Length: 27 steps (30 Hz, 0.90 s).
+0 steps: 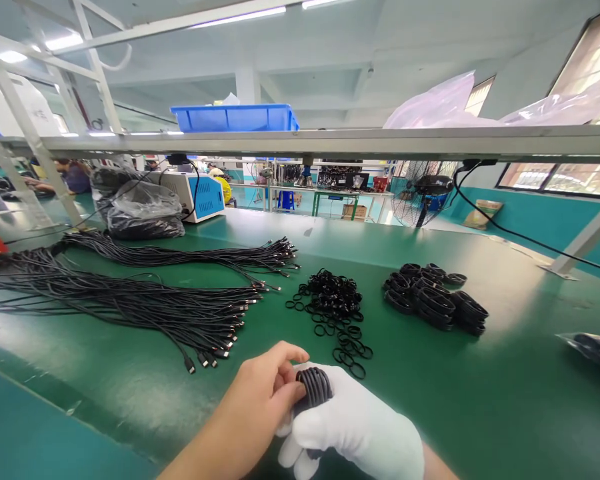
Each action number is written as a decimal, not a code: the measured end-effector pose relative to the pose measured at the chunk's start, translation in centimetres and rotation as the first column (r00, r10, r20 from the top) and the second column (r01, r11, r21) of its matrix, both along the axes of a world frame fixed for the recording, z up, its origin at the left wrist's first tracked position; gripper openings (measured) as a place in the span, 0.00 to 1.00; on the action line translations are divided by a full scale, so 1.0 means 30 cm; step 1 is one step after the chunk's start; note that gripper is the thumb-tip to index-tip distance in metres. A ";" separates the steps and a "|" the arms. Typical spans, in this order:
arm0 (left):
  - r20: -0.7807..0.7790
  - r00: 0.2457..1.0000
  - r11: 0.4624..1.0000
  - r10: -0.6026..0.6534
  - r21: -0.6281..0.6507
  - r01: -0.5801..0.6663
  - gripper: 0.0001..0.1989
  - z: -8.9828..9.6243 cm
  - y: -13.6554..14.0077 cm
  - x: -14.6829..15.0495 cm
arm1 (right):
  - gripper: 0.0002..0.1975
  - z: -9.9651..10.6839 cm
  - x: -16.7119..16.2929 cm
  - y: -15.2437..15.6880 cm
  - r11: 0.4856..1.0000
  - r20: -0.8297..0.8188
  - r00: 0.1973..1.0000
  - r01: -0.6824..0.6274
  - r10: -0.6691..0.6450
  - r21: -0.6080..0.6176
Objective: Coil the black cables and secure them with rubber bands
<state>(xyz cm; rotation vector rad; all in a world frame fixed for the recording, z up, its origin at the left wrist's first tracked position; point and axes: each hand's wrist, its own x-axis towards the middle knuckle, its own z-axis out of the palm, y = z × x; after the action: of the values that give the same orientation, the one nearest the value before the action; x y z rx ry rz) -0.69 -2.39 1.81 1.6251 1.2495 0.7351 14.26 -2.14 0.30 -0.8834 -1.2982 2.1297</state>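
Note:
In front of me, my right hand [350, 417], in a white glove, is closed around a coiled black cable [316, 387]. The bare fingers of my left hand [267, 393] are bent, with the thumb pressed on the near left side of that coil. The tips of some left fingers are hidden behind it. Just beyond my hands lies a heap of small black rings [334, 293], several of them scattered toward me. To the left, long black cables [165, 307] lie in a bundle with their plugs toward the middle, and a second cable bundle [205, 256] lies behind.
Coiled black cables [435, 300] are stacked at the right on the green table [380, 413]. A clear bag [147, 207] and a blue-and-white machine [197, 197] stand at the back left. A fan [423, 190] is behind the table. Overhead, a shelf [340, 143] carries a blue bin [235, 119].

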 end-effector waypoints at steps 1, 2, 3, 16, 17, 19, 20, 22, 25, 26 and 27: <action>0.072 0.997 0.997 0.010 -0.075 -0.004 0.10 0.000 0.004 0.001 | 0.12 -0.009 0.001 0.002 1.000 -0.017 1.000 0.009 -0.009 0.004; 0.128 0.992 0.990 0.022 -0.139 -0.003 0.10 -0.002 0.008 0.004 | 0.12 -0.018 0.001 0.004 1.000 -0.033 0.999 0.015 -0.015 0.009; 0.160 0.987 0.983 0.032 -0.184 -0.002 0.10 -0.004 0.010 0.007 | 0.13 -0.027 0.000 0.004 1.000 -0.043 0.999 0.021 -0.021 0.014; -0.299 0.951 0.996 0.080 0.054 -0.067 0.04 -0.009 0.018 0.034 | 0.10 -0.050 -0.032 0.001 0.996 -0.014 0.998 0.061 -0.063 -0.071; -0.297 0.953 0.997 0.066 0.066 -0.048 0.04 -0.005 0.017 0.025 | 0.10 -0.057 -0.034 0.003 0.996 -0.040 0.998 0.050 -0.053 -0.079; -0.260 0.965 0.997 0.034 0.077 -0.014 0.05 0.001 0.016 0.009 | 0.13 -0.072 -0.035 0.006 0.996 -0.076 0.997 0.013 -0.020 -0.092; -0.244 0.970 0.996 0.025 0.086 -0.004 0.05 0.001 0.015 0.003 | 0.13 -0.079 -0.035 0.008 0.995 -0.086 0.996 -0.005 -0.003 -0.096; -0.251 0.968 0.994 0.029 0.111 -0.001 0.05 -0.003 0.015 -0.002 | 0.13 -0.089 -0.033 0.011 0.995 -0.083 0.996 -0.031 0.023 -0.092; -0.279 0.959 0.990 0.056 0.137 -0.017 0.03 -0.005 0.023 -0.012 | 0.13 -0.093 -0.027 0.018 0.997 -0.038 0.998 -0.045 0.042 -0.058; -0.278 0.960 0.992 0.042 0.127 -0.006 0.04 -0.002 0.031 -0.022 | 0.13 -0.094 -0.024 0.020 0.998 -0.005 0.999 -0.045 0.045 -0.046; -0.264 0.964 0.995 -0.005 0.097 0.032 0.04 0.003 0.044 -0.036 | 0.12 -0.095 -0.020 0.023 0.998 0.031 0.999 -0.044 0.045 -0.033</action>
<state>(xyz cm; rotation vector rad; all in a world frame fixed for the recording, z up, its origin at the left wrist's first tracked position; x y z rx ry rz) -1.76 -1.08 1.89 1.8615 1.4010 0.5907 13.65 -1.45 -2.54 -0.9127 -1.3140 2.1851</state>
